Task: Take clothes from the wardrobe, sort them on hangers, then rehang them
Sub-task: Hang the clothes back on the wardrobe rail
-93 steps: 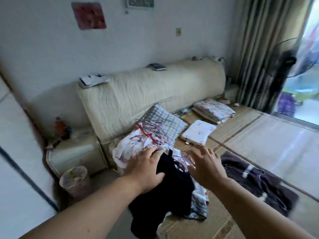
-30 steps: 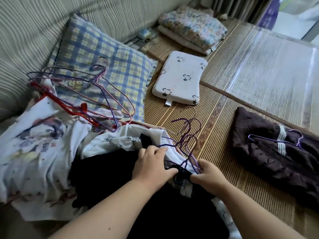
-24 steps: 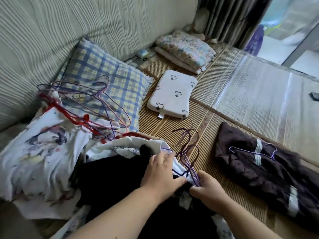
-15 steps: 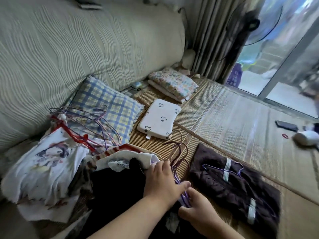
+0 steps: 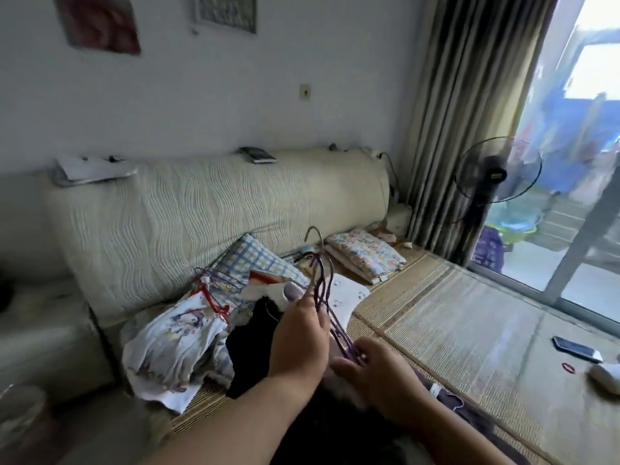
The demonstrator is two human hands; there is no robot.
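Window glare (right), soft blur

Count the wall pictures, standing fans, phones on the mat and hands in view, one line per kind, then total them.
Wall pictures: 2, the red picture and the framed picture
Fans: 1, the fan
Phones on the mat: 1, the phone
Hands: 2, the left hand and the right hand, both gripping the purple hangers
Total: 6
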